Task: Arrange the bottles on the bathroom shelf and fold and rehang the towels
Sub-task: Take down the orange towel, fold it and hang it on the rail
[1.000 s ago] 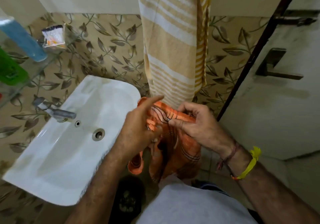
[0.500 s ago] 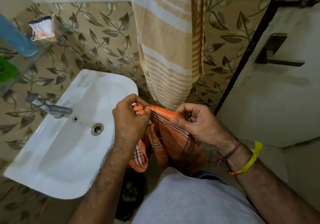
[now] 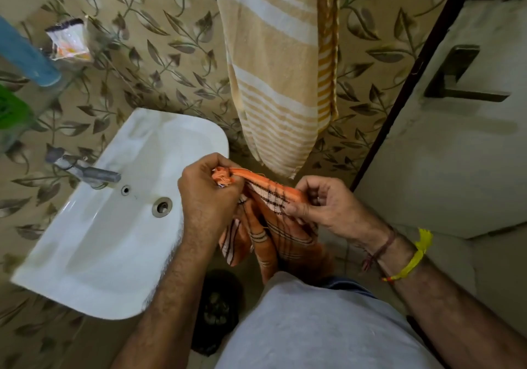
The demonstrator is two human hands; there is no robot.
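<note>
Left hand clutches orange checked towel corner, right hand pinches edge; I expect uneven fold if frayed corner slips.

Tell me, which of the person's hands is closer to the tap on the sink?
The left. The left hand holds the orange towel at the sink's right edge, just right of the tap. The right hand pinches the towel farther right, off the sink.

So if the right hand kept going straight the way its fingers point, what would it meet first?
Most likely the left hand. The right hand pinches the orange towel with fingers aimed leftward along its stretched edge, and the left hand grips the other end. Depth is uncertain.
</note>
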